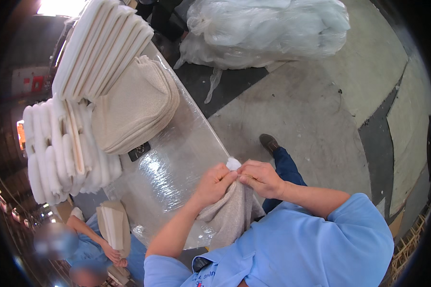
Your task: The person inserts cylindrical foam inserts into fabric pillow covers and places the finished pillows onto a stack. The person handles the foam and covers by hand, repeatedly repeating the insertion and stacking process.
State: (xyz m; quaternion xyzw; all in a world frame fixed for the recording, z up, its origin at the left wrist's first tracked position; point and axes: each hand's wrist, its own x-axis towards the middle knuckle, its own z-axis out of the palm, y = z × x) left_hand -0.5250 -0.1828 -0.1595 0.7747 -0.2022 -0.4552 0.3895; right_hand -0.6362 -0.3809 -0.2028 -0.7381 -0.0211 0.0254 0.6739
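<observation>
Close to my body at the table's near edge, a beige knit fabric cover (231, 215) hangs in folds from both hands. My left hand (216, 182) pinches its gathered upper edge, fingers closed. Right beside it, almost touching, my right hand (261, 178) grips the same edge with thumb and fingers pressed together. A tuft of white padding (233, 163) sticks out just beyond my fingertips. How far the padding reaches inside the cover is hidden by the cloth.
A plastic-wrapped table (177, 162) bears a stack of beige covers (134, 105), white-and-beige pads (100, 48), rolls of white padding (57, 153) and a small dark object (139, 151). A bagged white bundle (273, 33) lies beyond. Lower left, a co-worker's hands (115, 256) hold a beige cushion (115, 229).
</observation>
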